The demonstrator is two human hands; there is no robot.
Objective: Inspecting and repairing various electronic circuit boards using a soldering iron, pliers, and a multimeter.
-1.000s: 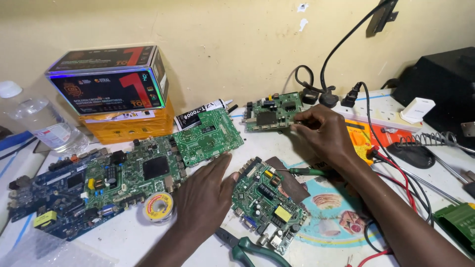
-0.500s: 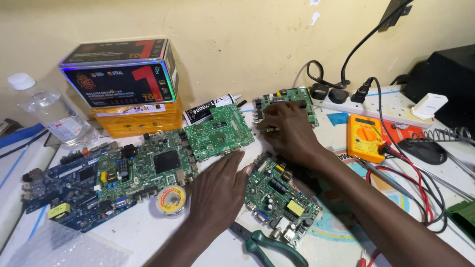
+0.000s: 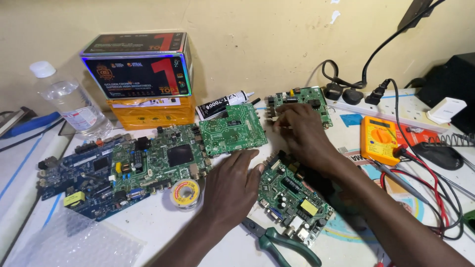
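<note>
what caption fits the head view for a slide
Left hand flat on the bench between green circuit boards, right hand touching the far board, solder reel and pliers nearby.

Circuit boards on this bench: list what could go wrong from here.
1. The right hand reaches across to the far green board; its forearm may drag over the near board.
2. The water bottle stands beside the blue board; a knock could wet it.
3. Meter leads tangle nearby and could snag.
</note>
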